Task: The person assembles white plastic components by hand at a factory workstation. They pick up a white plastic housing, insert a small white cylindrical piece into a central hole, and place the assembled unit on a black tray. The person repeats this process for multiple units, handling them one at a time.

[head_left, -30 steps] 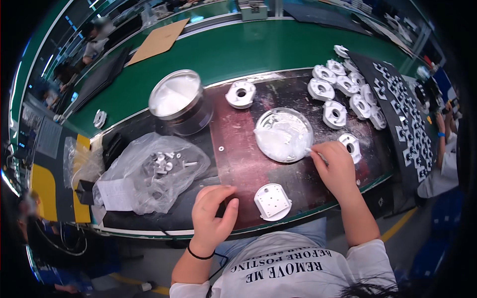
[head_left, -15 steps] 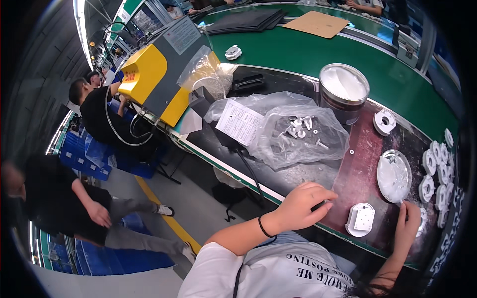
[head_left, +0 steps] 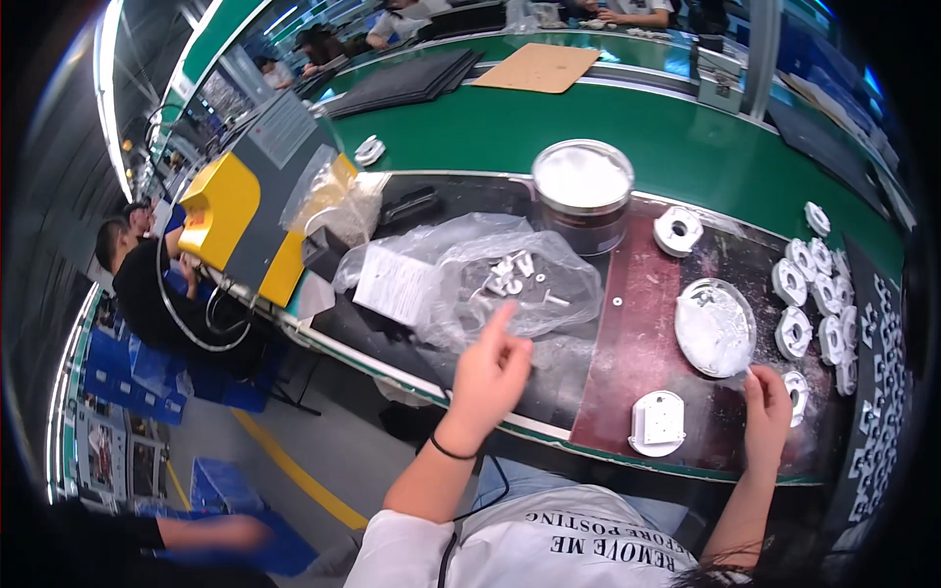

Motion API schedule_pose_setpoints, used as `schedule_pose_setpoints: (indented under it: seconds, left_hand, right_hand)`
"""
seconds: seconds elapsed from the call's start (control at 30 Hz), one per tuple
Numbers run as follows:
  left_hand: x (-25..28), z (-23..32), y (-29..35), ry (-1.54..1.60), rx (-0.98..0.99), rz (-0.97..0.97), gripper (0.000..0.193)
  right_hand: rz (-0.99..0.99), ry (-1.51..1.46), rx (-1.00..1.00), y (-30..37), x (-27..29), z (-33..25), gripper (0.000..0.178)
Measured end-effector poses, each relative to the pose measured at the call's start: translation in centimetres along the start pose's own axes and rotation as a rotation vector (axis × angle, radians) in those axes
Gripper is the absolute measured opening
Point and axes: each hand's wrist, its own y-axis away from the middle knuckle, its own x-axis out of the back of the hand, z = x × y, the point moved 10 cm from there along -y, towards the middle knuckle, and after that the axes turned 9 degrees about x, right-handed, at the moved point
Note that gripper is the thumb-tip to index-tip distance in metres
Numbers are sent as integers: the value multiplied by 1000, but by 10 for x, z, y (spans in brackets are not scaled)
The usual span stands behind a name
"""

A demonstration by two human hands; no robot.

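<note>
"While we're rushing this clip, what's your left hand point(head_left: 493, 380) doing?"

"It's hovering over the near side of the clear plastic bag point(head_left: 459, 299), index finger pointing at the loose white plastic parts point(head_left: 513, 287) that are lying there. Thumb's standing apart, other fingers are curling loosely, nothing visible in them. Whether I'm touching the film, I'm not making out."

"Right hand point(head_left: 768, 404)?"

"Hanging at the near right rim of the round dish point(head_left: 745, 296) on the red mat point(head_left: 613, 382). Thumb and index tips are sitting close together; too blurry for telling if I'm pinching something small. White paste point(head_left: 708, 333) is covering much of the dish."

"Step?"

"Judging by pose: I'm singling out a part on the left, working at the dish on the right."

"Next move's needing what?"

"Probably thumb and index closing round one part without snagging the film, right hand holding steady. The white housing point(head_left: 659, 424) is lying holed face up near the table's front edge, between my hands, neither touching it."
</note>
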Motion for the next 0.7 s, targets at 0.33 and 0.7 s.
schedule_pose_setpoints:
  seconds: [0.33, 0.7]
  left_hand:
    - [-68, 21, 33, -266, -311, -124, 41]
    - [-68, 18, 36, -317, -328, -166, 42]
  right_hand:
    - [-87, 535, 338, -25, -4, -54, 11]
    - [-119, 593, 352, -16, -15, -51, 9]
